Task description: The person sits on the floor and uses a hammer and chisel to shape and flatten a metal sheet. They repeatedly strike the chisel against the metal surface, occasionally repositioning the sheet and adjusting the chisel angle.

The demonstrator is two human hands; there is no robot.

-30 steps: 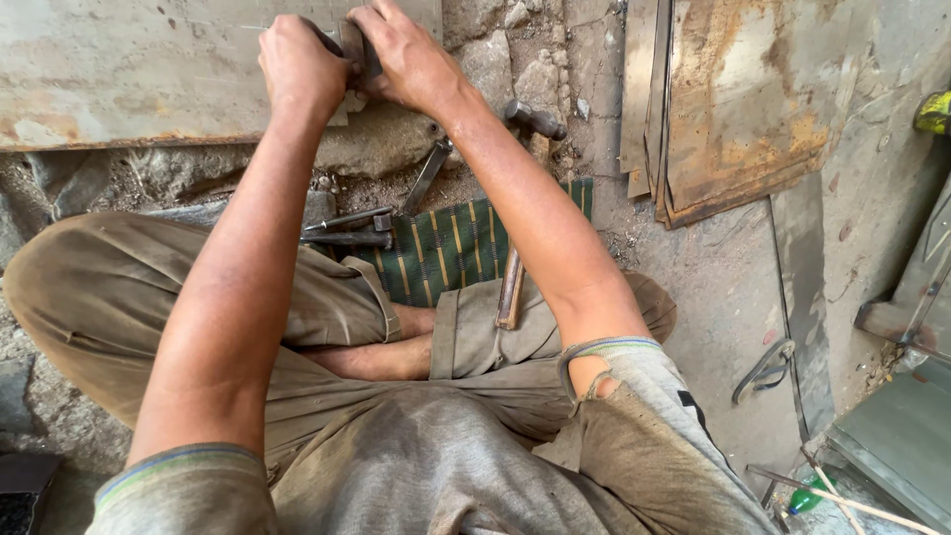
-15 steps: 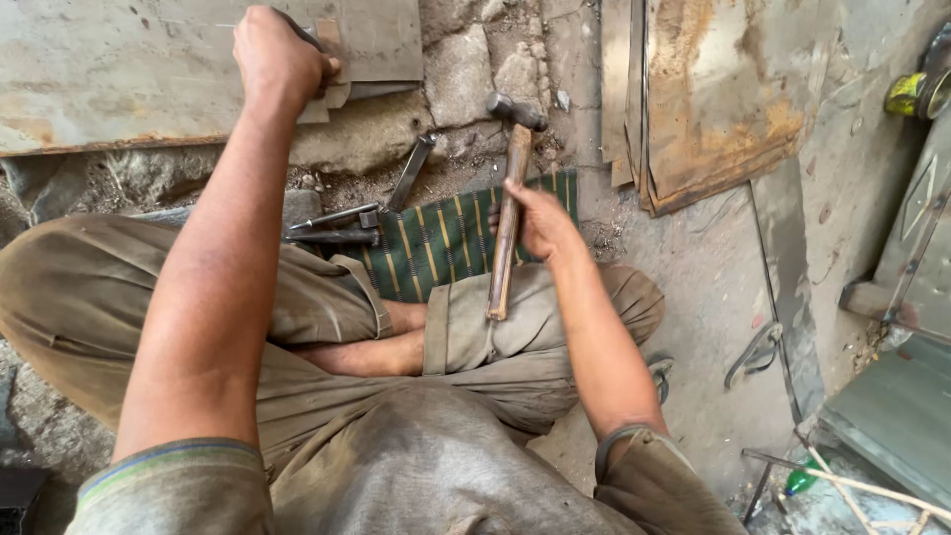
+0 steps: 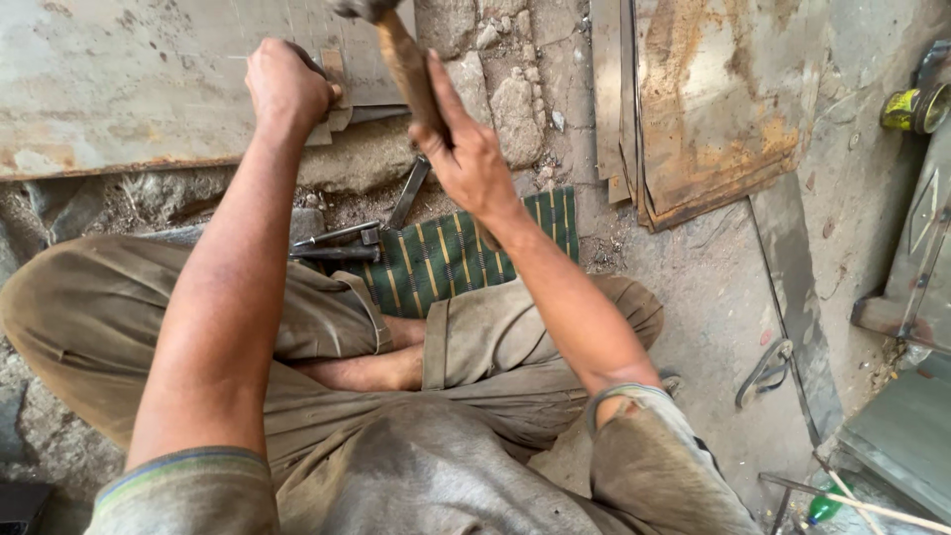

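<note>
Overhead, right hand (image 3: pixel 466 149) clamps raised hammer (image 3: pixel 401 54); left hand (image 3: pixel 287 89) fists chisel (image 3: pixel 335 74).

Seated person, hammer raised over metal sheet.
Right hand (image 3: pixel 466 149) grips wooden hammer (image 3: pixel 401 54) handle, head cut off by the top edge. Left hand (image 3: pixel 287 89) is fisted on a small tool against the grey metal sheet (image 3: pixel 119 79). Green striped cloth (image 3: pixel 456 253) and metal tools (image 3: pixel 337 243) lie by the knees; rusty plates (image 3: pixel 713 99) to the right.

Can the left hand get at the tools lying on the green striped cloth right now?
Probably not as is: the left hand is closed on a small tool against the metal sheet. The tools lie uncovered by the green striped cloth, so the path looks free once it lets go.
</note>
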